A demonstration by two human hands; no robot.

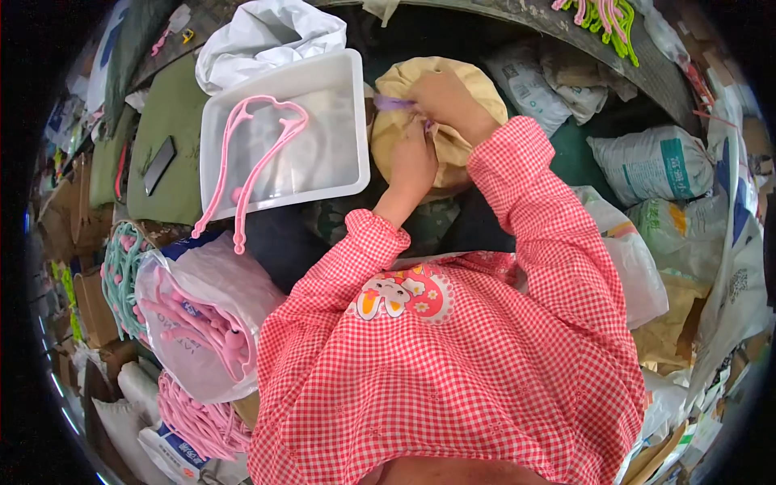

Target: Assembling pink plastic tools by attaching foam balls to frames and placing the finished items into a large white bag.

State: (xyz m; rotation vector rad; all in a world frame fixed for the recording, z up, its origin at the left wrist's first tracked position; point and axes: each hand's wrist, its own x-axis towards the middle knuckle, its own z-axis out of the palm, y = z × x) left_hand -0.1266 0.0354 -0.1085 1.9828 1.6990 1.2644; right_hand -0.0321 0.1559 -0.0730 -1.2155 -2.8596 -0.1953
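Together, both hands (428,129) pinch a purple plastic piece (394,103) against crinkled tan sack (453,81).

Crowded workroom, packed with sacks and boxes.
White sacks (659,162) pile on the right, cardboard boxes (69,202) line the left, a green cushion (166,149) lies by a white tray (339,73).

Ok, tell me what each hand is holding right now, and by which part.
Both hands work at the tan sack: the right hand pinches a purple piece at its top; the left hand presses the sack's front. Exact grip unclear.
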